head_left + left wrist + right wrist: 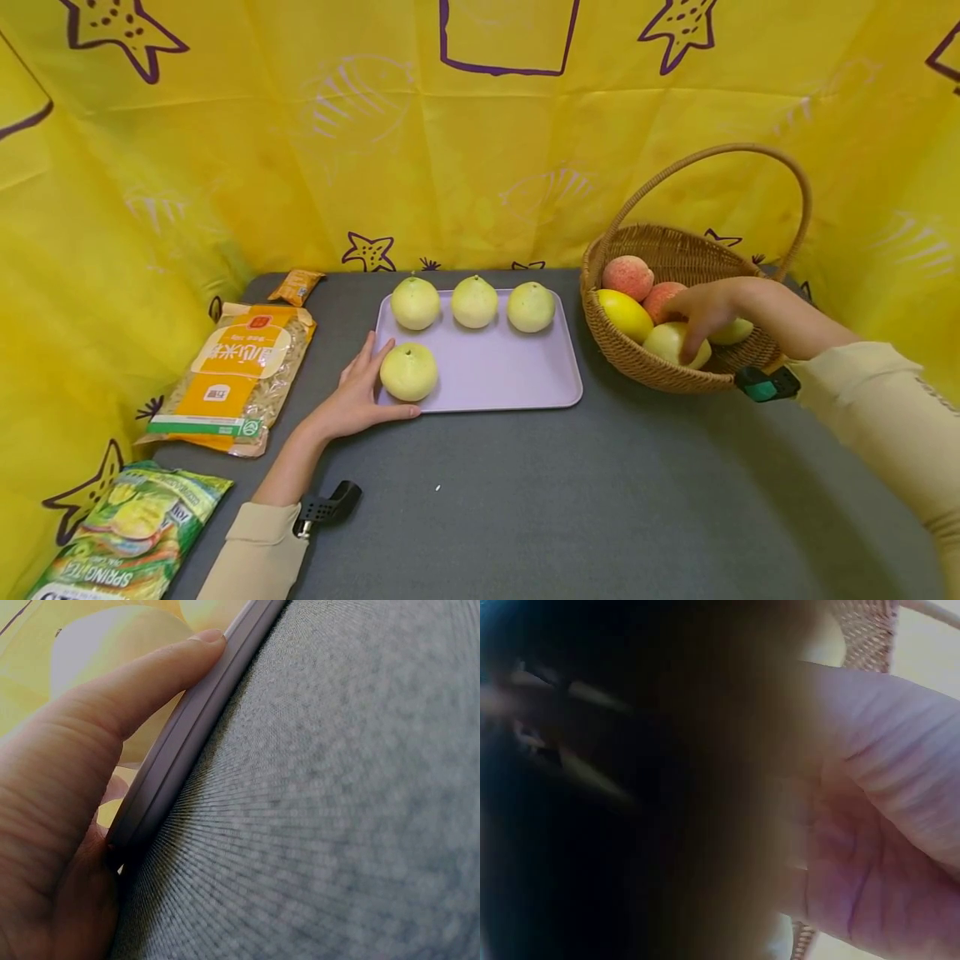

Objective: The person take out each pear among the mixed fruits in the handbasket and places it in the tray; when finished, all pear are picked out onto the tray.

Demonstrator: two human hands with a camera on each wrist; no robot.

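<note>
My left hand [356, 400] rests at the near left corner of a lilac tray [495, 375], its thumb along the front edge and its fingers spread beside the left edge. In the left wrist view the thumb lies against the tray's rim [180, 727]. Beside that hand, a pale yellow-green pomelo [408, 372] sits on the tray; three more pomelos [474, 302] stand in a row at the back. My right hand [708, 312] reaches into a wicker basket [652, 371] and grips a pale pomelo [667, 343]; some of its fingers are hidden. The right wrist view is mostly dark and blurred.
Peaches [628, 277], a yellow fruit [626, 315] and another pale fruit [731, 332] lie in the basket under its tall handle [750, 148]. At the left are an orange food bag [232, 375], a small orange packet [297, 287] and a green bag [135, 525]. Yellow cloth [480, 183] backs the table.
</note>
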